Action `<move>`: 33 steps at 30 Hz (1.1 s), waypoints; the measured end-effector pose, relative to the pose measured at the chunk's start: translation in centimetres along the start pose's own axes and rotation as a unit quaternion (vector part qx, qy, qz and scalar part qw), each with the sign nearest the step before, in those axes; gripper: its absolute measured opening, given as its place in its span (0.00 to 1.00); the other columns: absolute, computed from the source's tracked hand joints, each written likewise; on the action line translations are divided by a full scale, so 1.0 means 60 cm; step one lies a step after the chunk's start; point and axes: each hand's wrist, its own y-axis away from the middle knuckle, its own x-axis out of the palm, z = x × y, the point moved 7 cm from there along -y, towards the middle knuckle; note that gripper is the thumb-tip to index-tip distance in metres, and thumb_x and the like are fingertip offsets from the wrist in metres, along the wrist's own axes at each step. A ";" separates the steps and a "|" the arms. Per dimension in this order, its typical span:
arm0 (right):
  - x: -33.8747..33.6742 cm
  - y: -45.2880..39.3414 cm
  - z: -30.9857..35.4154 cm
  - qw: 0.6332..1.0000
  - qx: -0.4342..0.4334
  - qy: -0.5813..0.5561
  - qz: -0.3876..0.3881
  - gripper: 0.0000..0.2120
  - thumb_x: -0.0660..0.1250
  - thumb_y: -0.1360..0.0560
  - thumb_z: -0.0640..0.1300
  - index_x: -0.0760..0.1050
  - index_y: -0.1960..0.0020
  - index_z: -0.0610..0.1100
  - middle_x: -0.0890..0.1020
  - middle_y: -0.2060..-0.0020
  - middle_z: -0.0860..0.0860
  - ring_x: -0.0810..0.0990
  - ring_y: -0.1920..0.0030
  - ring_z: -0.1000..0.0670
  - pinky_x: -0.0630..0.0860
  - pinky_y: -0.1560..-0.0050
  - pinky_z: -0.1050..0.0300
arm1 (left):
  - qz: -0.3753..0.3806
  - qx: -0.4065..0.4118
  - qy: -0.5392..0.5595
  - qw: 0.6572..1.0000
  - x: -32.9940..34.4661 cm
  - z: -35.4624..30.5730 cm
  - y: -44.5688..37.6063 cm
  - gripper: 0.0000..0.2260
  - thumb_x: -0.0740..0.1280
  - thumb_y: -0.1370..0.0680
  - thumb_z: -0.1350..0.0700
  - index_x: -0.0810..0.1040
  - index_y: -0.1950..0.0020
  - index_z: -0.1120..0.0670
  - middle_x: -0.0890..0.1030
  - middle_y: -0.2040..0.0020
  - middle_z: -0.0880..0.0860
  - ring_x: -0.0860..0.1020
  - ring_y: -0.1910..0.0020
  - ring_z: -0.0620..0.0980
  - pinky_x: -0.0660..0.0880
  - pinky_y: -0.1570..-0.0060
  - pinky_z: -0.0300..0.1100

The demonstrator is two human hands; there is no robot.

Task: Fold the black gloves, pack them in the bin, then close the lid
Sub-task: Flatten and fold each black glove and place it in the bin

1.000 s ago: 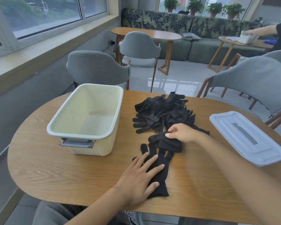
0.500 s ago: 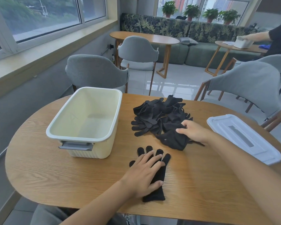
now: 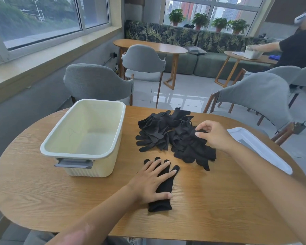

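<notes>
**Left palm on one flat glove, right fingertips in the pile**

The left hand (image 3: 153, 182) lay flat with its fingers (image 3: 162, 167) straight and spread, pressing down on a single black glove (image 3: 163, 187). That glove was stretched out on the bench (image 3: 42, 195), its fingertips showing just past the person's own and its cuff sticking out under the heel of the palm, toward the near edge.

The right hand (image 3: 213, 134) was further out and to the right, its fingers (image 3: 202, 127) curled with thumb and forefinger drawn together at the top of the heap of black gloves (image 3: 166, 131). They seemed to be pinching a bit of the fabric, though black on black made the contact hard to confirm. A part of the heap spread out below that hand, toward the flat glove, without quite touching it.

Left of both hands stood the cream bin (image 3: 85, 135), open at the top, with a grey handle on its near end; nothing could be seen inside it. Right of the right forearm lay the white lid (image 3: 261, 151), flat on the bench and partly hidden by the arm.

Beyond the bench were grey chairs (image 3: 95, 84), and at a far table another person (image 3: 298, 46) reached toward a white box.
</notes>
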 end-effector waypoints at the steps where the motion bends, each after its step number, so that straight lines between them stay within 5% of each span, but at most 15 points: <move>1: -0.003 -0.001 0.001 1.000 0.000 0.006 -0.015 0.08 0.72 0.23 0.43 0.77 0.47 0.52 0.78 0.48 0.57 0.76 0.44 0.53 0.72 0.45 0.55 | -0.008 0.002 -0.002 1.000 -0.002 0.003 -0.001 0.34 0.45 0.21 0.27 0.43 0.19 0.39 0.42 0.17 0.48 0.40 0.19 0.52 0.42 0.21 0.55; 6: -0.021 0.007 0.030 0.995 -0.013 -0.026 -0.098 0.17 0.73 0.24 0.42 0.75 0.37 0.51 0.78 0.49 0.57 0.76 0.47 0.53 0.73 0.50 0.58 | -0.100 -0.047 0.003 0.994 -0.035 0.012 0.024 0.27 0.46 0.15 0.37 0.53 0.18 0.44 0.51 0.18 0.48 0.46 0.19 0.50 0.47 0.21 0.50; 12: -0.039 0.059 0.122 0.969 -0.135 -0.022 -0.206 0.06 0.70 0.22 0.43 0.79 0.45 0.47 0.81 0.50 0.56 0.77 0.50 0.57 0.70 0.51 0.68 | -0.169 -0.072 0.059 0.981 -0.031 -0.012 0.116 0.18 0.56 0.16 0.44 0.74 0.29 0.46 0.71 0.29 0.43 0.67 0.29 0.44 0.72 0.36 0.43; 17: 0.054 0.137 0.160 0.946 -0.268 0.086 -0.161 0.05 0.68 0.21 0.42 0.78 0.46 0.48 0.79 0.54 0.57 0.76 0.54 0.59 0.71 0.56 0.68 | -0.135 -0.084 0.063 0.985 -0.010 0.004 0.129 0.22 0.53 0.16 0.40 0.70 0.25 0.44 0.69 0.26 0.42 0.65 0.27 0.43 0.69 0.32 0.41; 21: 0.204 0.174 0.076 0.930 -0.282 0.229 -0.061 0.07 0.70 0.24 0.43 0.78 0.46 0.50 0.81 0.57 0.55 0.80 0.55 0.52 0.76 0.60 0.57 | -0.111 -0.091 0.065 0.988 -0.008 0.015 0.116 0.23 0.52 0.16 0.39 0.66 0.22 0.45 0.65 0.23 0.42 0.60 0.23 0.45 0.65 0.28 0.43; 27: 0.237 0.182 0.011 0.965 -0.202 0.162 -0.052 0.11 0.72 0.24 0.45 0.80 0.42 0.49 0.80 0.50 0.56 0.78 0.51 0.56 0.71 0.54 0.65 | -0.121 -0.138 0.102 0.978 -0.001 0.033 0.125 0.29 0.54 0.19 0.34 0.64 0.21 0.45 0.61 0.21 0.43 0.55 0.21 0.43 0.59 0.23 0.43; 33: 0.245 0.193 0.020 0.974 -0.189 0.107 -0.063 0.08 0.71 0.24 0.39 0.77 0.48 0.50 0.77 0.54 0.59 0.75 0.51 0.59 0.73 0.54 0.65 | -0.161 -0.167 0.098 0.968 -0.005 0.037 0.131 0.33 0.56 0.22 0.30 0.66 0.22 0.47 0.62 0.21 0.43 0.54 0.21 0.42 0.56 0.23 0.39</move>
